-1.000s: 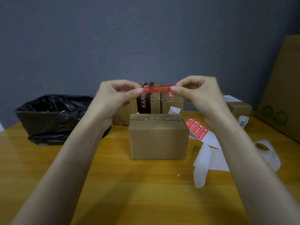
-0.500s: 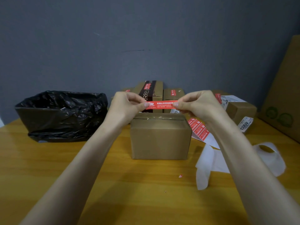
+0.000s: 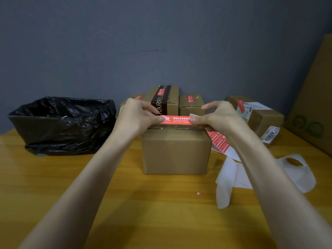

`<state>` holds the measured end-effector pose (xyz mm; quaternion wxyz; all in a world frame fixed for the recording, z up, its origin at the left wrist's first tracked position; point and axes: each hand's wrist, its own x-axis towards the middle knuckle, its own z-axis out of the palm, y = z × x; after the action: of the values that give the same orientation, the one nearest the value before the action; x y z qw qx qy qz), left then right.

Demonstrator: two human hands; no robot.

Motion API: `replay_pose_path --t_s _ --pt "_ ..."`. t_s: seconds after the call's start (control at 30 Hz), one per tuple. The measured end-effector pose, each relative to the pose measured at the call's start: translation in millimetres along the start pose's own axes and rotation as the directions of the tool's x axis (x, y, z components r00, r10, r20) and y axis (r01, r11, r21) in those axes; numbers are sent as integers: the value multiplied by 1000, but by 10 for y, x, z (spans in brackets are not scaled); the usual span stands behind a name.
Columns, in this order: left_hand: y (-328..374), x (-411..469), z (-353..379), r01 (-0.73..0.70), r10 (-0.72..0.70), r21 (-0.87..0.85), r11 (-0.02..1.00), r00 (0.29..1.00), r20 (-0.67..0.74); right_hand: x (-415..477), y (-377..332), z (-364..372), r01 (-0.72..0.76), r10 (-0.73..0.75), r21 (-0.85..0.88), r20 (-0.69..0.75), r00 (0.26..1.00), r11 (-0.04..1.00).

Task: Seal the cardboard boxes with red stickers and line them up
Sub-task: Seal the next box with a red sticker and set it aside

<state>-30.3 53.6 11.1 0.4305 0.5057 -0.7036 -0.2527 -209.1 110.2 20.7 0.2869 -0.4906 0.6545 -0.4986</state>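
Observation:
A plain cardboard box [image 3: 175, 152] stands in the middle of the wooden table. Just above its top, a long red sticker [image 3: 177, 120] with white print is stretched level between my hands. My left hand [image 3: 137, 116] pinches the sticker's left end and my right hand [image 3: 218, 116] pinches its right end. Behind stand several boxes with red stickers on top: a tall one with a dark band [image 3: 164, 99], a smaller one [image 3: 191, 104] and a labelled one [image 3: 258, 117] at the right. A sheet of red stickers [image 3: 218, 141] lies right of the middle box.
A bin lined with a black bag [image 3: 62, 125] sits at the left. White backing paper [image 3: 233, 178] curls on the table at the right. A large cardboard sheet [image 3: 312, 105] leans at the far right. A grey wall closes the back.
Both hands have lowered the stretched red sticker from in front of the rear boxes down to just above the middle box's top.

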Motion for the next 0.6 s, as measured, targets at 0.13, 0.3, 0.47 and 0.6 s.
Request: replay_pose_path --t_s 0.13,0.3,0.47,0.6 --pt "10 2 4 31 -31 15 999 999 5 5 18 41 -2 2 -2 8 1000 1000" --pt "21 -10 39 33 -33 44 999 999 -1 92 54 123 107 -118 -234 -34 992 966" --pt "33 -33 55 20 -21 90 996 1000 1 158 105 173 158 -194 -389 -56 979 908" --pt "32 -36 70 15 -16 143 990 1000 4 168 124 190 161 -193 -421 -33 981 892"
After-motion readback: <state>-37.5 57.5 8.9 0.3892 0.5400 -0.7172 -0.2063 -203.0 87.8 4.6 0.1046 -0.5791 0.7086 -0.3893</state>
